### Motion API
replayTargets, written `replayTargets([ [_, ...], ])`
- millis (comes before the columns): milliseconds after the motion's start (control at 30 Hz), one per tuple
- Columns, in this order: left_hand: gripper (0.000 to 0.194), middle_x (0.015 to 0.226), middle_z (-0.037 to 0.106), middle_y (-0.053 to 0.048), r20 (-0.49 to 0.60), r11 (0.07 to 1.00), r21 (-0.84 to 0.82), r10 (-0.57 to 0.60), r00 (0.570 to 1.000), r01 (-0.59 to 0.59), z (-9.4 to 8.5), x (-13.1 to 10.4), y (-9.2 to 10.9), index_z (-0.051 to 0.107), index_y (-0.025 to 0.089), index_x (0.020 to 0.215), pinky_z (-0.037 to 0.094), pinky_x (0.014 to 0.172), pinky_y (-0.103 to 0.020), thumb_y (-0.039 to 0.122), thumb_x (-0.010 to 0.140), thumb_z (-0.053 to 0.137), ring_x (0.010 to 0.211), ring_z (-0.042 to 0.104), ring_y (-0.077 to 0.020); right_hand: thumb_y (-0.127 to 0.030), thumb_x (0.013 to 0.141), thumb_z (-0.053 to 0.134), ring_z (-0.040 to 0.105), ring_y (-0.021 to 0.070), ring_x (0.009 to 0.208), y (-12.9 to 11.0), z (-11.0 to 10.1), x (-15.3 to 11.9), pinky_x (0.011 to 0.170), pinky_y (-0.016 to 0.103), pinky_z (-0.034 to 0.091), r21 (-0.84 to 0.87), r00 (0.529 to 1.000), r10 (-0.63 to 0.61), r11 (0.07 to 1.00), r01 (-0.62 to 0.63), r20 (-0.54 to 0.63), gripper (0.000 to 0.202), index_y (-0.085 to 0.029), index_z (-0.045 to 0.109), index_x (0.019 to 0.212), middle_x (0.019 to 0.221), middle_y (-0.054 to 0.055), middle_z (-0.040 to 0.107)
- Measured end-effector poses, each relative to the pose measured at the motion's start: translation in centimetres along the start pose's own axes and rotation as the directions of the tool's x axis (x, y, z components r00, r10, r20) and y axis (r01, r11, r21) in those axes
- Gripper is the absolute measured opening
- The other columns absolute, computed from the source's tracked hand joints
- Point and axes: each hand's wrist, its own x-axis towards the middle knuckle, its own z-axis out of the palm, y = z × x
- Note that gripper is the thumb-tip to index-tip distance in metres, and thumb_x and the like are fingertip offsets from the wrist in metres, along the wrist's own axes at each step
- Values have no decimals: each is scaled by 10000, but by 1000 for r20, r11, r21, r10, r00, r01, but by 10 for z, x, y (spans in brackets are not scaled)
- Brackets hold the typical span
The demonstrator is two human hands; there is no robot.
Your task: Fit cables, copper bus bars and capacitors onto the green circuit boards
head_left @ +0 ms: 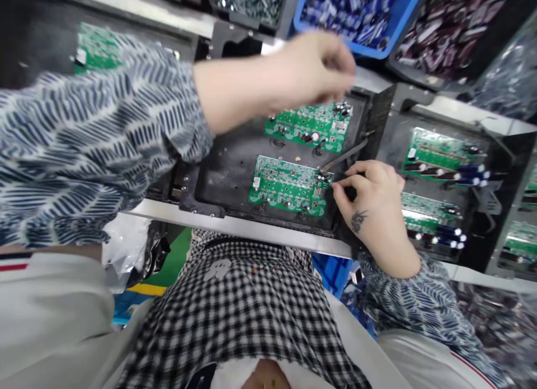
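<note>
Blurred by motion, my left hand (319, 70) hangs over the upper green circuit board (304, 129), just below the blue bin. Its fingers curl toward the thumb; whatever may be between them is too smeared to make out. My right hand (371, 201) rests at the right end of the lower circuit board (289, 182). Thumb and index finger pinch together by the small parts at that board's corner, and what they hold is too small to name. Both boards lie flat in a black tray (226, 173). A thin grey bar (346, 155) crosses above the lower board's corner.
Along the back stand a blue bin (300, 19) of blue capacitors, a box of dark red parts (453, 28) and one of small grey-green parts (251, 3). Another tray (390, 137) at right carries boards with large capacitors. A further board (96, 47) lies at left.
</note>
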Motion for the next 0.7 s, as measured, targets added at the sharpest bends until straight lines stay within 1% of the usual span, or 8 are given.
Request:
replayTargets([
  [100,68,754,589,16,125,968,-175,-157,980,178,40,-24,-23,575,79,928,434,766,-235,21,895,581,689,559,-46,-300,891,597,591,313,1020,-4,-2,1,856,491,424,-49,1000,12,999,-11,16,182,-205,626,739,984,101,660],
  [200,105,757,589,14,216,906,-296,-244,945,301,61,-37,-44,591,86,927,458,802,-229,1,872,565,702,586,-49,-308,887,602,586,321,1017,-8,-4,3,834,491,430,-82,998,22,996,-18,51,184,-210,625,733,980,98,663],
  [300,113,746,601,12,255,870,-339,-281,925,358,59,-36,-53,606,91,944,462,829,-230,16,863,584,701,584,-50,-319,902,594,579,330,1044,-11,-4,4,833,498,429,-99,997,21,995,-14,71,206,-213,635,729,985,92,671],
  [400,106,753,610,9,272,844,-371,-300,915,387,52,-35,-52,603,96,956,462,853,-237,45,864,616,709,581,-49,-331,926,579,576,335,1066,-11,-5,4,863,520,431,-96,997,13,995,-6,73,221,-211,654,756,1009,95,674],
  [467,87,755,611,10,279,844,-379,-286,917,379,51,-36,-51,599,100,945,463,847,-236,73,868,630,700,569,-44,-372,917,609,571,337,1098,-12,-10,4,892,524,445,-36,999,1,999,1,51,179,-213,681,880,1100,112,658],
  [567,104,761,610,12,292,852,-368,-274,916,372,55,-43,-50,586,104,963,461,839,-232,84,867,623,708,565,-45,-381,900,653,587,312,1120,-16,-25,8,931,501,473,105,999,-8,994,13,-44,232,-242,669,1085,1191,111,635],
  [633,123,800,618,3,301,867,-338,-269,915,366,58,-45,-47,579,113,991,458,855,-237,99,872,604,759,580,-59,-327,921,635,623,273,1072,-18,-35,16,920,470,492,162,993,-15,986,35,-119,140,-276,678,1045,1132,72,664],
  [700,108,831,623,-11,308,931,-202,-235,922,305,53,-41,-39,587,126,990,449,871,-255,152,885,597,816,578,-86,-300,928,633,650,242,1014,-14,-43,30,886,437,510,186,985,-53,979,84,-163,66,-277,693,940,1059,47,691],
])
